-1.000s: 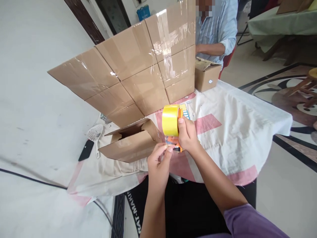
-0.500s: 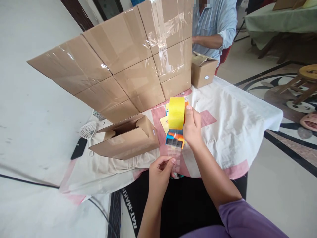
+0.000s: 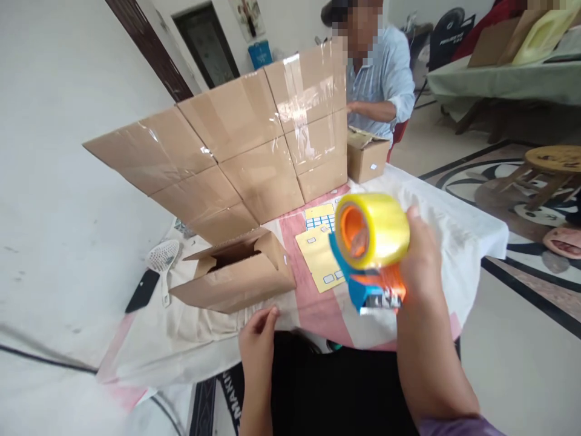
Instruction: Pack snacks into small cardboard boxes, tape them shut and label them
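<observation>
Carton [image 3: 236, 278]: on its side on the cloth [image 3: 436, 206], flaps open, untaped
Left hand [image 3: 258, 330]: loosely curled, empty, just beside carton
Tape dispenser [image 3: 370, 248]: aloft, right of carton
Right hand [image 3: 420, 266]: clamped round its handle
Progress: sealing not begun

Home room used for packing: patterned floor [image 3: 508, 188], stacked cartons [image 3: 254, 151], doorway [image 3: 206, 45].

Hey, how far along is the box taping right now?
Done: the stacked boxes behind carry shiny tape. In hand: the right hand holds the tape dispenser up; the left hand is near the open box. Left: that box lies on its side, flaps open, untaped.
</observation>
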### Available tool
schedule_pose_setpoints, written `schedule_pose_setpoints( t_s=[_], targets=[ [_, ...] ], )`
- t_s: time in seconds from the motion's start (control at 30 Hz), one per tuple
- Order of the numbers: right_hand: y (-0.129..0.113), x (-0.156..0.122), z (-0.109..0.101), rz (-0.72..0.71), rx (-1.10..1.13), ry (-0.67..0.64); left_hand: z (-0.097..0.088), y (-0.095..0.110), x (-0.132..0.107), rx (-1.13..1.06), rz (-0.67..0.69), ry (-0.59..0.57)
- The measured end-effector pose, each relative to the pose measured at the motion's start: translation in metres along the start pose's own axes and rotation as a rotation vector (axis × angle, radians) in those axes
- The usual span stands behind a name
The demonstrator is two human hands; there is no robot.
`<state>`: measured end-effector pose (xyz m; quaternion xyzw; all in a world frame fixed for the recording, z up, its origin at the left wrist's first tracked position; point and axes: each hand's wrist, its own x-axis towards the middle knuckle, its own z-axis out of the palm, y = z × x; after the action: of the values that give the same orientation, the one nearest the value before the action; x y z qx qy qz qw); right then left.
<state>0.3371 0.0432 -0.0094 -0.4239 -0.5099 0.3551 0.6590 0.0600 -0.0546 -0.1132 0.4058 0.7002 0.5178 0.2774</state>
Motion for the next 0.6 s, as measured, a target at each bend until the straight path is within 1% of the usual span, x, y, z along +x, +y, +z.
schedule_pose_setpoints(
  t_s=[0.07,0.1,0.17,0.23,0.3,0.37,0.43,0.47,0.5,0.53,0.57,0.6],
  targets=[
    [0.011,0.014,-0.009,0.053,0.09,0.056,-0.001,0.005,-0.001,-0.098,-0.019,0.006],
    [0.02,0.022,-0.011,0.074,0.094,0.055,0.0,0.009,-0.001,-0.129,-0.014,0.01],
    [0.043,0.037,-0.016,0.11,0.02,0.028,0.002,0.016,-0.002,-0.16,-0.007,0.028],
    [0.067,0.048,-0.021,0.178,-0.031,0.012,0.004,0.021,-0.002,-0.175,-0.01,0.044],
    [0.088,0.055,-0.028,0.234,-0.024,-0.01,0.004,0.024,-0.002,-0.182,-0.012,0.048],
    [0.102,0.06,-0.035,0.259,-0.008,-0.039,0.002,0.026,-0.002,-0.183,-0.012,0.047],
    [0.105,0.064,-0.04,0.314,-0.05,-0.045,-0.001,0.028,-0.003,-0.183,-0.007,0.045],
    [0.103,0.066,-0.041,0.344,-0.118,-0.011,-0.002,0.03,-0.004,-0.183,-0.004,0.042],
    [0.097,0.066,-0.04,0.352,-0.219,0.063,-0.003,0.032,-0.005,-0.179,-0.006,0.04],
    [0.089,0.064,-0.037,0.319,-0.341,0.165,-0.004,0.033,-0.006,-0.174,-0.016,0.035],
    [0.078,0.06,-0.03,0.235,-0.457,0.27,-0.004,0.035,-0.007,-0.17,-0.03,0.031],
    [0.065,0.054,-0.02,0.114,-0.539,0.335,-0.005,0.036,-0.008,-0.166,-0.041,0.029]
  ],
)
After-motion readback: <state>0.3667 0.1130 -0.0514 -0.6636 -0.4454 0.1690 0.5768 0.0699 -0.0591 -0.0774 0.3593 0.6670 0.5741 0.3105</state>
